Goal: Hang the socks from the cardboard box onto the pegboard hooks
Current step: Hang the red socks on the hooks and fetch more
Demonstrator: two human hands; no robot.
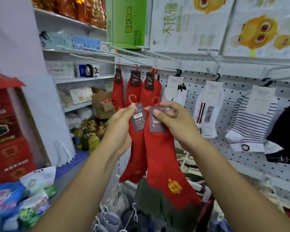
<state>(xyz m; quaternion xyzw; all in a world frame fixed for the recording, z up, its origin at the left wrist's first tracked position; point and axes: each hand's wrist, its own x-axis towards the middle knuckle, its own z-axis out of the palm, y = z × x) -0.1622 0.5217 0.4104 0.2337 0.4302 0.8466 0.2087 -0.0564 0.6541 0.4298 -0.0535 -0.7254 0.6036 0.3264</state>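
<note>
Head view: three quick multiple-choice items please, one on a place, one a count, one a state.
1. The hung red socks are where? A) left of the white socks B) right of them C) below them
2. How many red sock packs do the hands hold? A) one B) two C) four
3. The held packs' plastic hooks are: A) on the peg B) free of it C) snapped off
1 A: the white socks hang to their right. 2 B: one in the left hand, one in the right hand. 3 B: both hooks sit below the peg, in the air.
</note>
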